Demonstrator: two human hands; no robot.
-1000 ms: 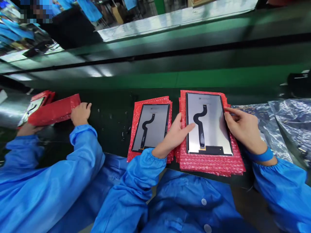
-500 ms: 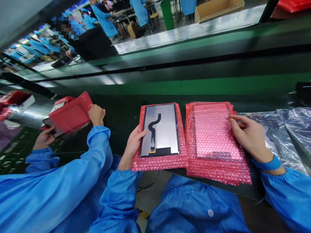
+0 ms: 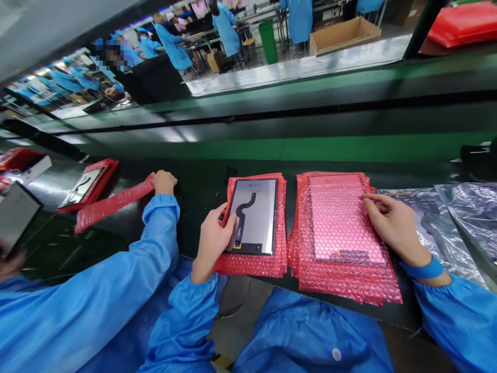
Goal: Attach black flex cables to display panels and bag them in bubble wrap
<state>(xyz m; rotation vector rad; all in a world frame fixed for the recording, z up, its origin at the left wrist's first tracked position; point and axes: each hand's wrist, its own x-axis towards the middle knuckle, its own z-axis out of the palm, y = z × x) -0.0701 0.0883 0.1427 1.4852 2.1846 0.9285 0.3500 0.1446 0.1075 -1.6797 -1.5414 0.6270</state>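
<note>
My left hand (image 3: 213, 235) grips the left edge of a flat display panel (image 3: 261, 217), thumb on its silver back beside a black ribbon cable. Beneath the panel lies a stack of pink bubble-wrap bags (image 3: 248, 265). To the right is a second stack of pink bubble bags (image 3: 349, 282), whose top bag shows a dark-edged panel through it. My right hand (image 3: 392, 225) rests at that stack's right edge, thumb and forefinger pinched at the top bag; what lies between the fingertips is too small to tell.
At the left a co-worker's hand (image 3: 164, 182) holds a pink bag (image 3: 116, 204), the other hand a panel (image 3: 17, 217). Another wrapped panel (image 3: 83, 184) lies behind. Clear plastic bags (image 3: 458, 228) lie at the right. A green ledge (image 3: 330, 147) runs behind.
The panel and my left hand have shifted slightly relative to the bags beneath. At the left, the co-worker's panel has come out of the pink bag and moved left. My right hand keeps its pinch.
</note>
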